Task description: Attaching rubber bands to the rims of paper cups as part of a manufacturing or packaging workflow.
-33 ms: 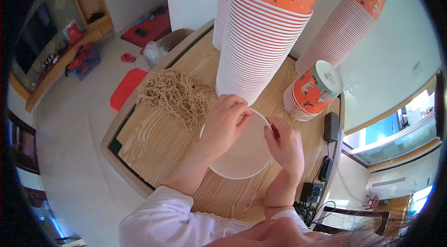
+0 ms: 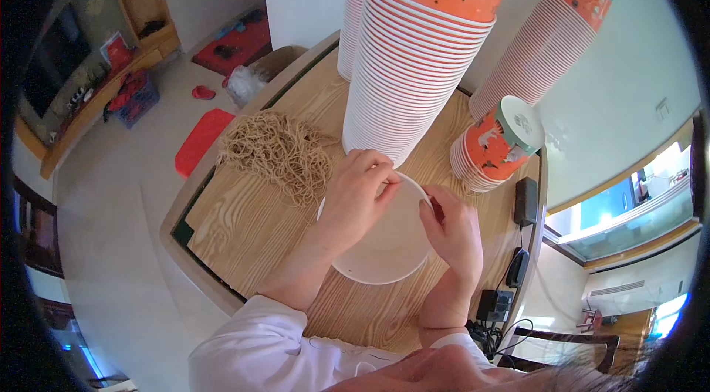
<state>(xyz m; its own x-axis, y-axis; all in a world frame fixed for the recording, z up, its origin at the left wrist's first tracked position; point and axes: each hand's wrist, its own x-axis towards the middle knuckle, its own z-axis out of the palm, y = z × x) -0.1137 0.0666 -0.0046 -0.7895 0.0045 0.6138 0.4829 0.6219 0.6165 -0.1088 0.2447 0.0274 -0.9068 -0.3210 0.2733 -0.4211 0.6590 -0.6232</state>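
A round paper bucket point(image 2: 381, 248) with a white inside stands on the wood-grain table, its opening facing me. My left hand point(image 2: 359, 188) reaches across its left side, thumb and fingers closed together at the far rim. At the right of the rim, my right hand point(image 2: 452, 229) pinches the edge, its thumb on the inner side and its fingers curled behind. The exact contact of the left fingertips is partly hidden. Left of the bucket lies a loose heap of tan twine point(image 2: 277, 151), close to my left hand. Directly beyond my hands rises a tall nested stack of orange-patterned paper buckets point(image 2: 414, 74).
A short stack of buckets point(image 2: 492, 144) stands upside down at the right, with a taller stack point(image 2: 543, 37) behind it. Black power adapters point(image 2: 525, 202) and cables line the table's right edge. A red stool point(image 2: 203, 142) is beside the left edge.
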